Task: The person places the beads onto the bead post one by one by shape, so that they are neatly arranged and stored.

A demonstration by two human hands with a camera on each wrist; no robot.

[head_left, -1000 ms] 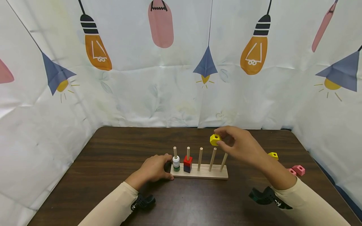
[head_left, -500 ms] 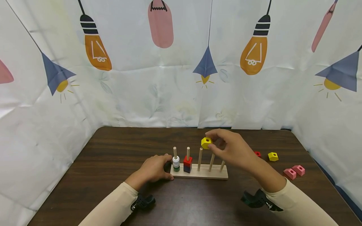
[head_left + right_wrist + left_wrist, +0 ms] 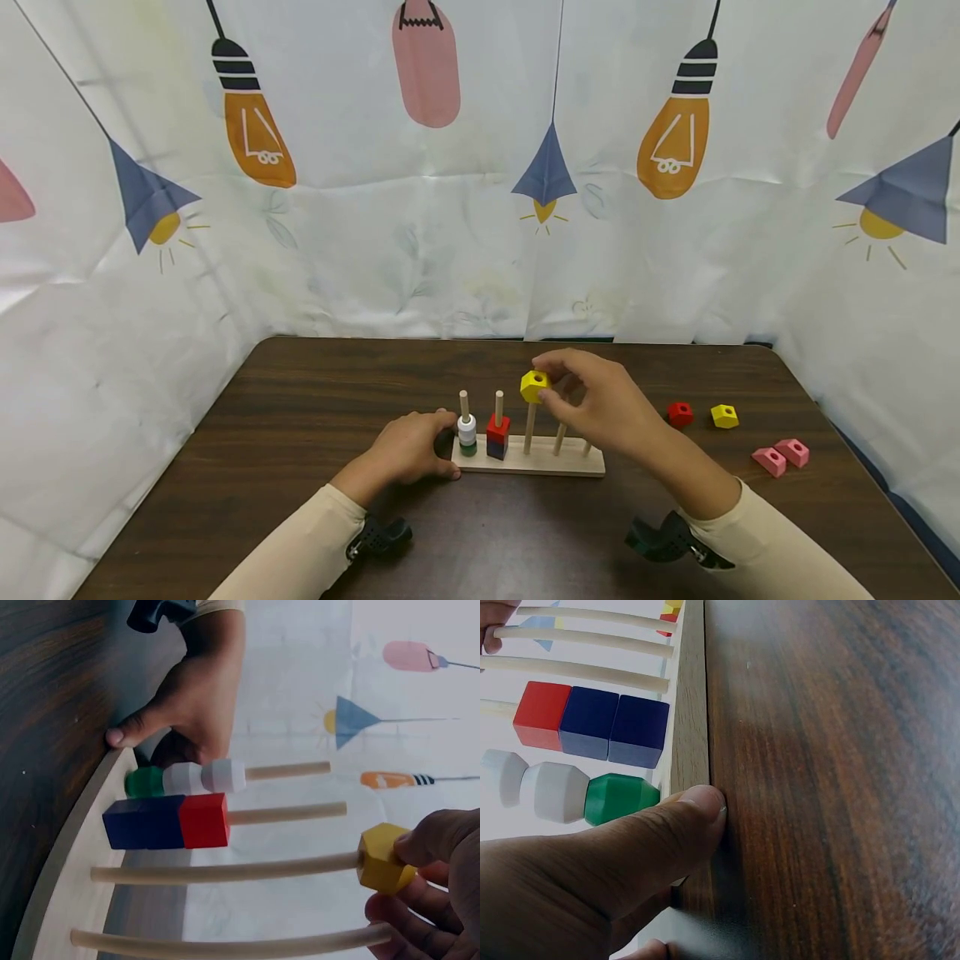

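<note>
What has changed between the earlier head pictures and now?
The right hand has carried the yellow block left and slightly down, to the top of the middle peg. The loose red block, earlier hidden by the arm, now shows. Nothing was let go. The left hand stays at the rack; both bead stacks are unchanged.

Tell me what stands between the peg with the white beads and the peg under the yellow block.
One peg, carrying a red block above two blue blocks; the right wrist view shows it.
</note>
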